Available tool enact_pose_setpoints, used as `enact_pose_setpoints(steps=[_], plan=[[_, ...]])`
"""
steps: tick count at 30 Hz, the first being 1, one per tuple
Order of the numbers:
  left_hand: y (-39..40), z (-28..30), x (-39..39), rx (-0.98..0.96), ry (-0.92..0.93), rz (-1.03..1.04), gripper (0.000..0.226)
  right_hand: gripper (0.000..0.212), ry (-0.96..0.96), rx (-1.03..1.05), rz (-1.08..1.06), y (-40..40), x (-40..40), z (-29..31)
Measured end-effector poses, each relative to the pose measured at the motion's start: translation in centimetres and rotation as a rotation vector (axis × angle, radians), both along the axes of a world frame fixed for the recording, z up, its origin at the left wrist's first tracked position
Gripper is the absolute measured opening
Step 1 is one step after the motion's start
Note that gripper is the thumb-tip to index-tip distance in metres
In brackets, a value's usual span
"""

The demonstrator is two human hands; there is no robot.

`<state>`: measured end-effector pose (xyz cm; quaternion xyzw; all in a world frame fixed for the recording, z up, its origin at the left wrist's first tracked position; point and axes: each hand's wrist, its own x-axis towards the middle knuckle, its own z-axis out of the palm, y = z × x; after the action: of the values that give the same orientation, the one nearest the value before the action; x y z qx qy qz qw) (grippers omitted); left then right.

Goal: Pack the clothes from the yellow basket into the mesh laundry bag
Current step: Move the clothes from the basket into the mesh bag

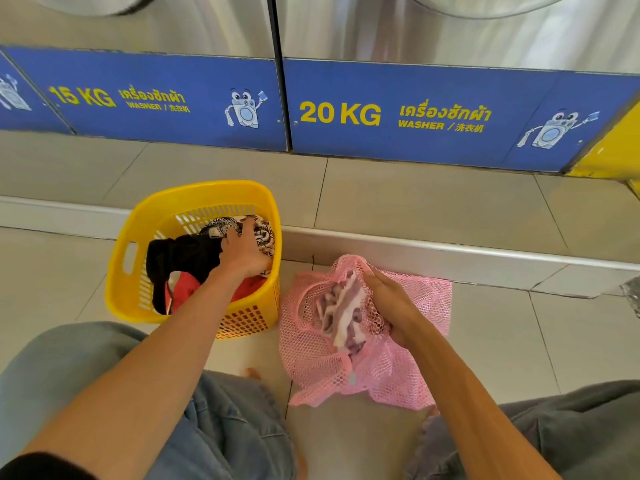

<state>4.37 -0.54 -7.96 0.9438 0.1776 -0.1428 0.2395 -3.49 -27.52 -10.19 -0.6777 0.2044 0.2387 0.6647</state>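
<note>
The yellow basket [128, 271] stands on the floor at centre left, holding a black garment [180, 258], a red garment [187, 285] and a black-and-white patterned cloth [221, 225]. My left hand [242, 251] is inside the basket, fingers closed on the patterned cloth. To the right lies the pink mesh laundry bag [412, 303] with a purple-and-white striped garment [341, 311] in its mouth. My right hand [391, 303] grips the bag's opening at the right edge, beside the striped garment.
Two steel washers with blue panels [346, 112] stand behind a raised tiled step [415, 251]. A yellow panel [609, 150] is at the far right. My knees in jeans [225, 427] fill the bottom of the view on the tiled floor.
</note>
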Motion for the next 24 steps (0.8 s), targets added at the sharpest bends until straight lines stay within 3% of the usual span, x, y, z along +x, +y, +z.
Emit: enact_pose_setpoints(steps=[4, 6, 8, 10, 15, 20, 24], plan=[[0.5, -2.7, 0.4, 0.159, -0.003, 0.142, 0.117, 0.04, -0.007, 0.005, -0.011, -0.1, 0.3, -0.2], [1.0, -3.2, 0.9, 0.154, 0.008, 0.23, 0.089, 0.035, -0.018, 0.003, -0.015, -0.2, 0.4, -0.4], [1.7, -2.8, 1.1, 0.063, -0.034, 0.296, 0.045, 0.034, -0.02, -0.002, -0.014, -0.4, 0.6, -0.6], [2.3, -1.4, 1.0, -0.05, -0.1, 0.363, 0.027, 0.035, -0.023, -0.009, -0.011, -0.3, 0.9, -0.7], [3.1, 3.4, 0.1, -0.261, -0.327, 0.504, 0.031, 0.038, -0.042, 0.009, -0.022, 0.1, 1.3, -0.5], [3.4, 8.8, -0.8, -0.673, -0.46, 0.508, 0.025, 0.039, -0.058, 0.025, -0.028, 0.3, 1.3, -0.5], [2.2, 9.9, -0.9, -0.853, -0.346, 0.421, 0.025, 0.04, -0.061, 0.042, -0.044, 0.0, 1.1, 0.0]])
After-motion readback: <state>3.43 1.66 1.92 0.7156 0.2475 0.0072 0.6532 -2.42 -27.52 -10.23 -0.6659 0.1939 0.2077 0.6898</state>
